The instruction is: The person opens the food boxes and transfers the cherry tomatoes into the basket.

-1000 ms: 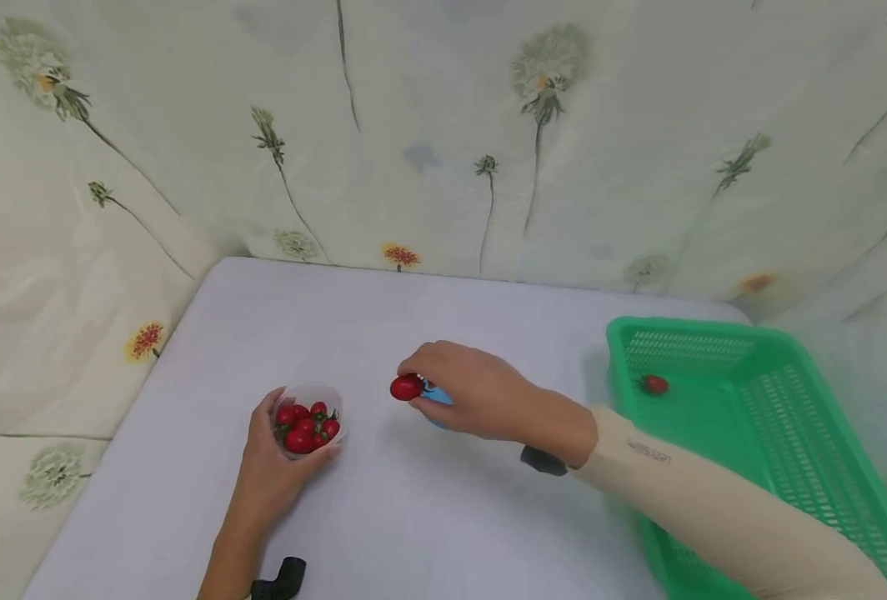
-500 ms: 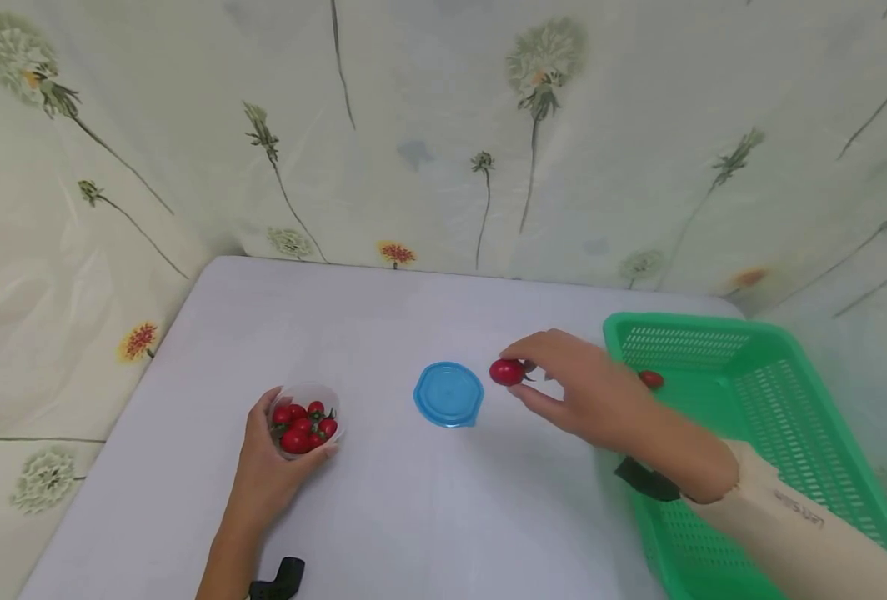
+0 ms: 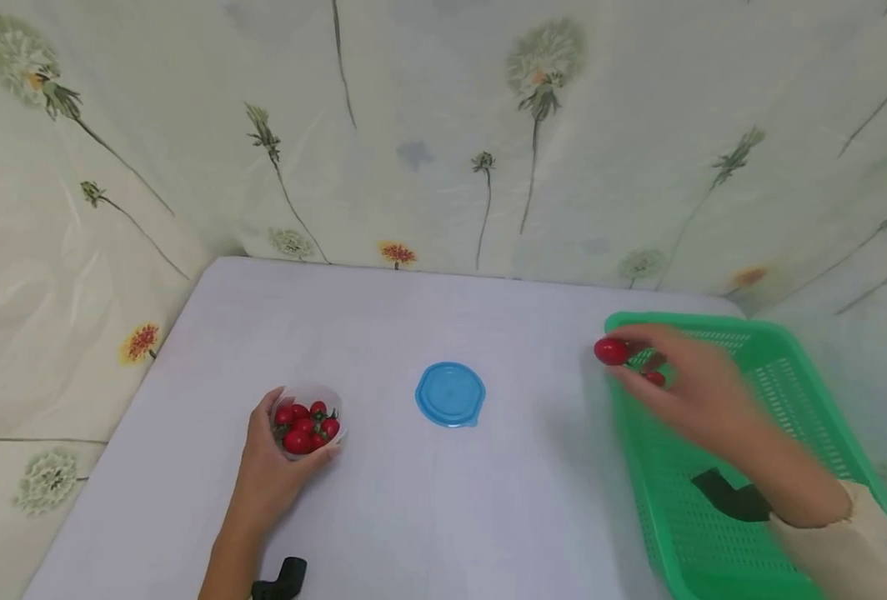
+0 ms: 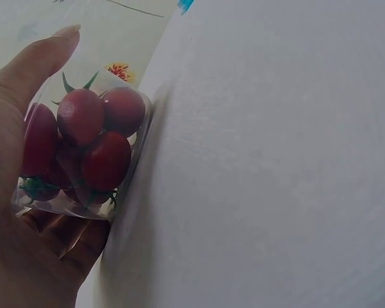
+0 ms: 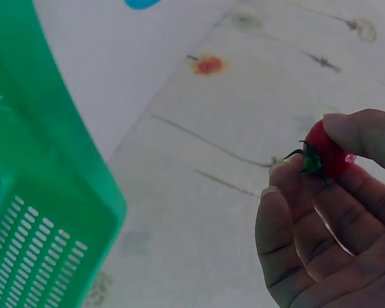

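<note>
My left hand [image 3: 278,475] grips a clear plastic cup [image 4: 131,163] on the table, thumb on one side and fingers on the other. Several red cherry tomatoes [image 4: 106,160] with green stems fill it. At the basket's far left corner, my right hand [image 3: 702,400] pinches one cherry tomato [image 3: 611,351] between thumb and fingers. Its green stem end [image 5: 312,160] faces the wrist camera. Another cherry tomato [image 3: 654,379] lies inside the green plastic basket [image 3: 661,533], partly behind the right hand.
A round blue lid [image 3: 450,394] with a small tab lies flat mid-table, between cup and basket. The basket takes up the table's right side. Flower-printed cloth [image 3: 428,150] hangs behind the white table [image 3: 383,517] and to its left.
My right hand has carried the cherry tomato rightward, from beside the cup, past the blue lid, to the basket's far left corner, uncovering the lid. My left hand still holds the cup in place.
</note>
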### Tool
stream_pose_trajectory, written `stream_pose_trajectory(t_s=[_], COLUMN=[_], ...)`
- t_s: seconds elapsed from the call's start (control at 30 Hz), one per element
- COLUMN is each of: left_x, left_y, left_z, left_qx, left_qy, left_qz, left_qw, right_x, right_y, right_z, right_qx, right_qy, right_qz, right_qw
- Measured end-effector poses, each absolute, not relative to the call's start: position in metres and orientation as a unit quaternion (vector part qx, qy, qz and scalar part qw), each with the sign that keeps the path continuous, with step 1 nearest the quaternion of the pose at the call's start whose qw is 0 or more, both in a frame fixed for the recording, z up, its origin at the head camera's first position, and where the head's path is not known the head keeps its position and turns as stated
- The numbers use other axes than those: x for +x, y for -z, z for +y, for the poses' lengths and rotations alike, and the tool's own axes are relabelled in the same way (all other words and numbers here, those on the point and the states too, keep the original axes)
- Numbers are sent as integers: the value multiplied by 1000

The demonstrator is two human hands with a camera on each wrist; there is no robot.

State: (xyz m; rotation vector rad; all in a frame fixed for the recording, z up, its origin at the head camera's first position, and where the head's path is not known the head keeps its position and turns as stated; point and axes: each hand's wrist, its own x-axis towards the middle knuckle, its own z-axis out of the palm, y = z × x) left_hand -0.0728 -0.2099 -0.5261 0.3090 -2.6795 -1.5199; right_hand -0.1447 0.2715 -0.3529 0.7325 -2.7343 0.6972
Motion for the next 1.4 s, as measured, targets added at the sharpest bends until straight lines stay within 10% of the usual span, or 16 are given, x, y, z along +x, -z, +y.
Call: stream_pose_trajectory(t_s=[1.4], left_x=[-74], left_y=[522], left_z=[-208], left_qx=[112], left_qy=[479], left_qz=[-870], left_qw=[8], right_x=[-183], right_y=[468], right_z=[381], right_qx=[206], right_qy=[-132], right_qz=[-968], right_qw=[-47])
